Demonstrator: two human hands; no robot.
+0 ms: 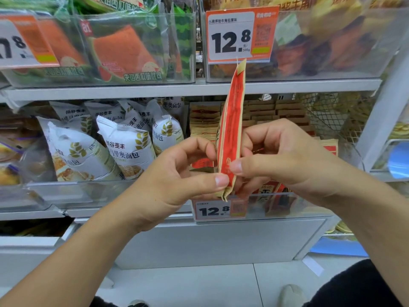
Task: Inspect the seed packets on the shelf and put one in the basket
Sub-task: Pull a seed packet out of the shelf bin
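A red and tan seed packet [232,120] stands upright and edge-on in front of the shelf, held between both hands. My left hand [177,176] pinches its lower edge with thumb and fingers. My right hand [285,158] pinches it from the other side, thumb against the red face. Behind the hands, more packets of the same kind [276,111] are stacked in a clear bin on the middle shelf. No basket is in view.
White bread bags [124,147] fill the bin to the left. Clear bins of watermelon toast [124,52] and pastries [332,41] sit on the upper shelf, with a 12.8 price tag [239,34]. A wire rack [332,116] stands at right. White floor lies below.
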